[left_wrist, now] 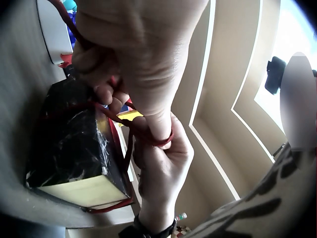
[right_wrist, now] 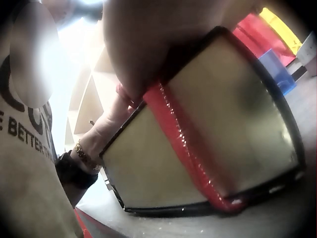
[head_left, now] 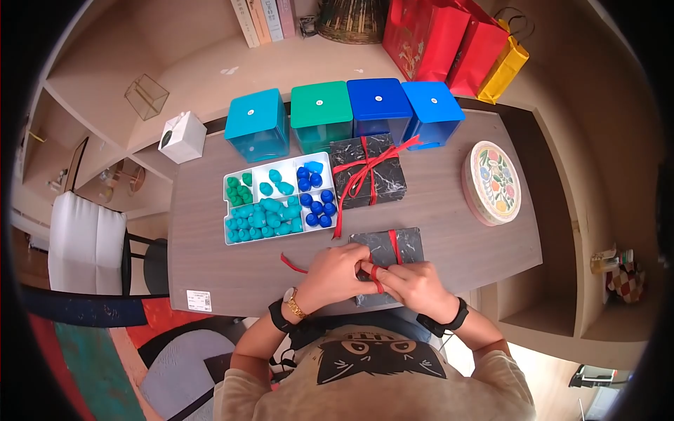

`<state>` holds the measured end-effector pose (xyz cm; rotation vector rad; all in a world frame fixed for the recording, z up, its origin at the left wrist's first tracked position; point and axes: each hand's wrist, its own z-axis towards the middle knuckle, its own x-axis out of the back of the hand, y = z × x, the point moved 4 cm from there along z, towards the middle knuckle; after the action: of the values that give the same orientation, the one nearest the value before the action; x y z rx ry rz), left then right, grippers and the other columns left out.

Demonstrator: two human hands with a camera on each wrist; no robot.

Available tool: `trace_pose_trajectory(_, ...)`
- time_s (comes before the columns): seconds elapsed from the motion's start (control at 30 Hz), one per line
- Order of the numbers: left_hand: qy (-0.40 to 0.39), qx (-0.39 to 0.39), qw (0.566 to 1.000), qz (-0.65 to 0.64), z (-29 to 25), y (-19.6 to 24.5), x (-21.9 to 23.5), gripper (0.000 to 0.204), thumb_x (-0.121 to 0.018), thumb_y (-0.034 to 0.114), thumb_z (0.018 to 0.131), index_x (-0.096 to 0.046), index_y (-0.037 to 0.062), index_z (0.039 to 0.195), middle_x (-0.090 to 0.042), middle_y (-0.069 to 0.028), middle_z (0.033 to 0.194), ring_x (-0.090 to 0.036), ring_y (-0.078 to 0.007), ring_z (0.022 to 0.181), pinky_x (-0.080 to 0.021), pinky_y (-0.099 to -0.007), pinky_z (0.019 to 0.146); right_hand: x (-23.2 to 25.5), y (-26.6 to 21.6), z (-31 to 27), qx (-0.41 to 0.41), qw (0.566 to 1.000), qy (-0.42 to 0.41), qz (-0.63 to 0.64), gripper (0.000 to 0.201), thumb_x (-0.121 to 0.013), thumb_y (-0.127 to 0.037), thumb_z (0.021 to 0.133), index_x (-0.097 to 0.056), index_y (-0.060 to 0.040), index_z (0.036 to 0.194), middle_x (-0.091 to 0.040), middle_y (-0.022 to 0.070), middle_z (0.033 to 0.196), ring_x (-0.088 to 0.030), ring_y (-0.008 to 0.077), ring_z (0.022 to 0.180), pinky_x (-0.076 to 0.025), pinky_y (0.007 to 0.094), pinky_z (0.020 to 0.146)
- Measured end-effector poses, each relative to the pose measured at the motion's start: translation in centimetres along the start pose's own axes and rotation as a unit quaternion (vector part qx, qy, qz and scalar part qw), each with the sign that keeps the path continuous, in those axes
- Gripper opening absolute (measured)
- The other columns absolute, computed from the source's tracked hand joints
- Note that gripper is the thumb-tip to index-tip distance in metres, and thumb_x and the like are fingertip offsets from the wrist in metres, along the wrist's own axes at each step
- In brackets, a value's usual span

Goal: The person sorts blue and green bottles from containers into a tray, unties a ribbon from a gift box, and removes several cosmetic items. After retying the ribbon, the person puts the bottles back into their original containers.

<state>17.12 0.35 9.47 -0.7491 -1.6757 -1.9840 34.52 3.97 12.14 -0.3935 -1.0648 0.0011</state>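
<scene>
A black marbled box [head_left: 411, 242] lies near the table's front edge, a red ribbon [head_left: 394, 247] running over its top and down its side. Above the box my left hand [head_left: 335, 276] pinches the ribbon, whose loose end trails out to the left. Close against it, my right hand [head_left: 419, 286] has fingers curled round a ribbon loop. In the left wrist view the ribbon [left_wrist: 157, 143] wraps round a finger where both hands meet. The right wrist view shows the ribbon [right_wrist: 181, 144] crossing the box's pale side [right_wrist: 237, 114].
Behind stands another black box [head_left: 390, 184] with a red bow. Left of it, a white divided tray [head_left: 227, 219] holds green, teal and blue pieces. Several coloured bins [head_left: 319, 105] line the back. A floral round tin [head_left: 497, 184] is at right, a white chair [head_left: 88, 242] at left.
</scene>
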Motion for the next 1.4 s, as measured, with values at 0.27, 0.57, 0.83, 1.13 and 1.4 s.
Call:
trace_pose_trajectory(0.27, -0.027, 0.022, 0.980, -0.195, -0.7, 0.5, 0.6, 0.027, -0.086, 0.019, 0.078, -0.064, 0.0052, 0.079, -0.054, -0.0003, 0.069, -0.045, -0.0097, 0.057, -0.034, -0.0286, 0.052, 0.0, 0.2, -0.1, -0.042, 0.998, 0.004, 0.040, 0.018, -0.073, -0.011, 0.087, -0.065, -0.0090, 0.102, -0.059, 0.0039, 0.073, -0.064, 0.0213, 0.057, -0.051, 0.0360, 0.051)
trace_pose_trajectory(0.57, -0.035, -0.006, 0.983, -0.178, -0.3, 0.6, 0.1, 0.020, -0.085, 0.017, 0.081, -0.070, 0.0051, 0.086, -0.058, 0.0007, 0.078, -0.046, -0.0091, 0.060, -0.036, -0.0270, 0.054, 0.7, 1.1, -1.7, -0.200, 0.957, 0.041, 0.204, 0.009, -0.071, -0.009, 0.091, -0.066, -0.0048, 0.098, -0.070, 0.0125, 0.085, -0.069, 0.0319, 0.068, -0.056, 0.0394, 0.058)
trace_pose_trajectory(0.83, -0.065, 0.009, 0.993, -0.100, 0.5, 0.7, -0.2, 0.028, -0.085, 0.031, 0.078, -0.073, 0.0082, 0.089, -0.064, -0.0023, 0.079, -0.060, -0.0177, 0.064, -0.046, -0.0315, 0.058, 0.6, -0.4, -0.5, -0.126, 0.989, 0.062, 0.056, 0.013, -0.073, -0.009, 0.089, -0.063, -0.0053, 0.096, -0.062, 0.0093, 0.077, -0.065, 0.0309, 0.062, -0.054, 0.0406, 0.056)
trace_pose_trajectory(1.13, -0.034, 0.020, 0.976, -0.215, 0.0, 0.1, -0.5, 0.012, -0.081, 0.010, 0.084, -0.073, 0.0020, 0.088, -0.059, -0.0003, 0.079, -0.049, -0.0063, 0.063, -0.038, -0.0251, 0.055, 0.4, -0.4, -1.4, -0.172, 0.975, 0.121, 0.066, 0.011, -0.076, -0.007, 0.088, -0.068, -0.0030, 0.094, -0.066, 0.0101, 0.075, -0.066, 0.0281, 0.059, -0.053, 0.0356, 0.055)
trace_pose_trajectory(1.4, 0.043, 0.032, 0.974, -0.219, -0.3, -1.1, 0.3, 0.012, -0.076, 0.003, 0.083, -0.065, -0.0002, 0.080, -0.062, -0.0014, 0.094, -0.051, -0.0043, 0.066, -0.043, -0.0227, 0.059, 1.2, 0.1, -5.1, -0.343, 0.919, 0.098, 0.168, 0.009, -0.076, -0.008, 0.089, -0.069, -0.0026, 0.087, -0.067, 0.0097, 0.066, -0.066, 0.0191, 0.053, -0.049, 0.0317, 0.051)
